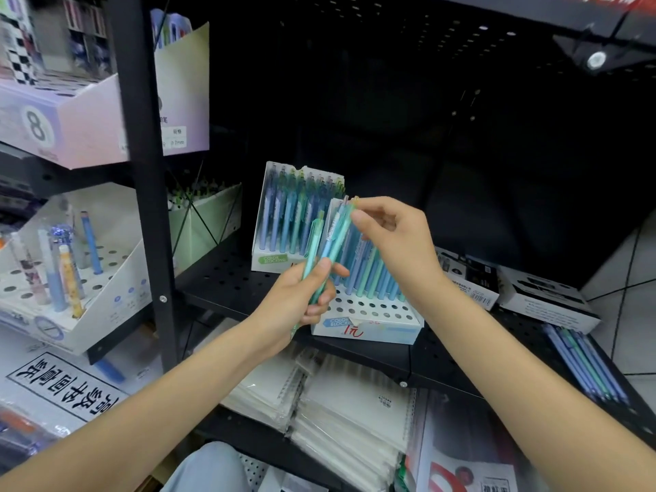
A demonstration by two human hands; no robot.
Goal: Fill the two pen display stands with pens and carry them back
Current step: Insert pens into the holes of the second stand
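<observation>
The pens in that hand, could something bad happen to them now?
Maybe. The left hand grips a loose bunch of pens while the right hand pinches one top, so others might slip out. The front stand sits near the shelf edge, so a push could tip it off.

Matt metal, printed card, smooth plastic

The shelf (227, 278) is black perforated metal with a matt painted finish, as is the upright post (142, 172) at the left. The near pen stand (369, 326) and the far pen stand (269, 259) look like thin white printed card, slightly glossy. The pens (330, 250) in the left hand (301, 303) are smooth pastel plastic with a soft satin sheen. The notebooks (340, 413) below lie in shiny clear plastic film. The floor (632, 278) at the right is glossy pale tile.
</observation>
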